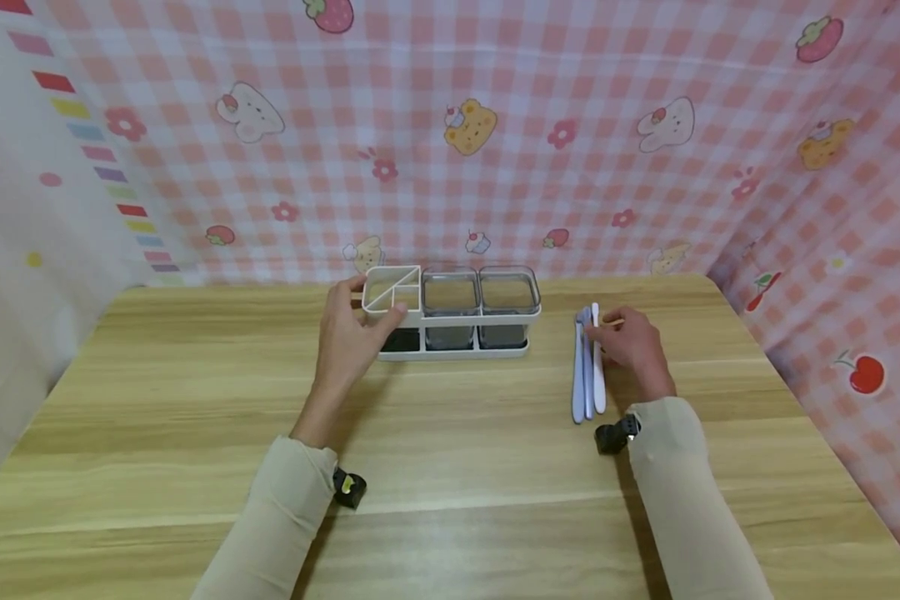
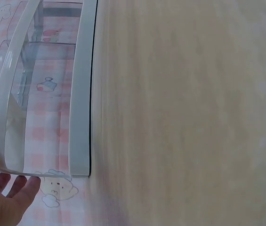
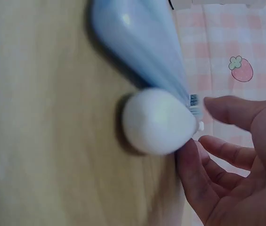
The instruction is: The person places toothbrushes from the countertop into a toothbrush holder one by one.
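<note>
A white toothbrush holder (image 1: 480,320) stands at the back of the table, with a divided top section (image 1: 418,289) at its left end. Two clear cups sit in it, the middle cup (image 1: 450,337) and the right cup (image 1: 504,337). My left hand (image 1: 347,340) grips its left end, thumb on the front rim, fingers round the side. On the right lie three toothbrushes side by side: light blue (image 1: 578,379), bluish purple (image 1: 588,379) and white (image 1: 599,387). Thumb and fingers parted, my right hand (image 1: 636,343) is at the white one's upper end, close to the bristle heads.
The wooden table (image 1: 450,500) runs up to a pink checked cloth (image 1: 420,192) hanging behind. More of that cloth (image 1: 832,275) hangs along the right side. A black wrist camera (image 1: 350,488) is on the left wrist, another black camera (image 1: 617,435) on the right.
</note>
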`<control>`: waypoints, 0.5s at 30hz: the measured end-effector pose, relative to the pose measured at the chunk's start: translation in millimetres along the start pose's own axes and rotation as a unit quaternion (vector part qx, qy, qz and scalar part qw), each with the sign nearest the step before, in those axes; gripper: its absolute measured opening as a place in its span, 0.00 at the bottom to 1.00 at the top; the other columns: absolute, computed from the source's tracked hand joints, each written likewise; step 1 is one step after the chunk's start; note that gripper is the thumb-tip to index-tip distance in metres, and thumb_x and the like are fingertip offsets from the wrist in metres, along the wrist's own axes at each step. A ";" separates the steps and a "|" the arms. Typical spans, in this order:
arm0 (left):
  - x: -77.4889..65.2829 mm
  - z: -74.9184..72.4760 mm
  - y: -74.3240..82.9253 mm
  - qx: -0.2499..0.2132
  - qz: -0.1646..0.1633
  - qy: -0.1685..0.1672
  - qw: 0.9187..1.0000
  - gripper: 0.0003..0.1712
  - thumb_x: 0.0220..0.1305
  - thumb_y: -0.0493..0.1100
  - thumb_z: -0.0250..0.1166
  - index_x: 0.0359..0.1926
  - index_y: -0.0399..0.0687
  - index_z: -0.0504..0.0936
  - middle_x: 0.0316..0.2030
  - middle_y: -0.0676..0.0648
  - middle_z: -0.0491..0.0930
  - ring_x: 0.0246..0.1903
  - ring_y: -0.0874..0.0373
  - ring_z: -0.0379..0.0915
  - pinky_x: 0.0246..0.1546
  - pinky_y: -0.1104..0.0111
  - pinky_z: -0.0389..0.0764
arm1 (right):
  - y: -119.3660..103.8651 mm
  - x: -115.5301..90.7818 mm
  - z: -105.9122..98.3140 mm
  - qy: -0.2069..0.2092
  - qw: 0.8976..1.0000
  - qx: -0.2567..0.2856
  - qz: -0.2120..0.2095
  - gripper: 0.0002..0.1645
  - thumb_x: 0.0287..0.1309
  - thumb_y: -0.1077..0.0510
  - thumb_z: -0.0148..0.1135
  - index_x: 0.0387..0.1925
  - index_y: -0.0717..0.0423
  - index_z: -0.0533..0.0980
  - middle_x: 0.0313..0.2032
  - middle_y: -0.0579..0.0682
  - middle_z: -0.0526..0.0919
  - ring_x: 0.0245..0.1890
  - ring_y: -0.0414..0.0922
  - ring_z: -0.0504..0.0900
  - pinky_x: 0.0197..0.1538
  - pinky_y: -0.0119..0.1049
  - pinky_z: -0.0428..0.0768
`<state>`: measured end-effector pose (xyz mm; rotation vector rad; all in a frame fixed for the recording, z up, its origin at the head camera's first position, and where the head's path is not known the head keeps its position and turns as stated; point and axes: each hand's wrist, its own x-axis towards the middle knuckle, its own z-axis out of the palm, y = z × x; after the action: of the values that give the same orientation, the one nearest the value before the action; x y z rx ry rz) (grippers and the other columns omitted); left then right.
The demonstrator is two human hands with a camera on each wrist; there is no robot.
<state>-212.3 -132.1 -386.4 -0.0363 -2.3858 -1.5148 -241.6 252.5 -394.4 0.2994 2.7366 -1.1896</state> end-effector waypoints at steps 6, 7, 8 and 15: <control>-0.2 -0.1 -0.8 -0.001 0.002 0.000 1.000 0.42 0.60 0.53 0.73 0.68 0.37 0.67 0.61 0.39 0.69 0.54 0.47 0.69 0.54 0.55 0.79 | 4.1 3.2 2.5 0.002 1.000 -0.001 0.001 0.26 0.66 0.54 0.64 0.57 0.69 0.72 0.49 0.66 0.78 0.27 0.44 0.82 0.32 0.33 0.82; -0.3 -0.1 -1.0 0.000 0.002 0.000 1.000 0.42 0.60 0.53 0.73 0.68 0.37 0.67 0.61 0.39 0.69 0.54 0.47 0.69 0.54 0.55 0.79 | 4.2 3.4 2.7 0.003 1.000 0.001 0.002 0.26 0.66 0.55 0.64 0.57 0.69 0.72 0.48 0.65 0.79 0.26 0.44 0.82 0.31 0.33 0.81; -0.5 -0.2 -1.1 0.000 0.002 -0.001 1.000 0.43 0.60 0.53 0.73 0.68 0.37 0.67 0.61 0.39 0.69 0.54 0.47 0.68 0.55 0.55 0.79 | 4.4 3.7 3.0 0.005 1.000 0.002 0.003 0.25 0.66 0.55 0.64 0.57 0.68 0.73 0.47 0.65 0.79 0.26 0.44 0.81 0.31 0.33 0.81; -0.6 -1.2 -1.0 -0.002 0.001 -0.005 1.000 0.43 0.60 0.54 0.72 0.69 0.38 0.66 0.61 0.40 0.68 0.55 0.47 0.68 0.55 0.54 0.79 | 6.2 5.5 2.8 0.016 1.000 0.011 0.007 0.23 0.65 0.58 0.63 0.56 0.69 0.74 0.45 0.64 0.82 0.24 0.42 0.80 0.28 0.33 0.81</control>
<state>-211.6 -133.4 -387.0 -0.0465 -2.3902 -1.5220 -245.3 255.2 -401.8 0.3432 2.7446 -1.2230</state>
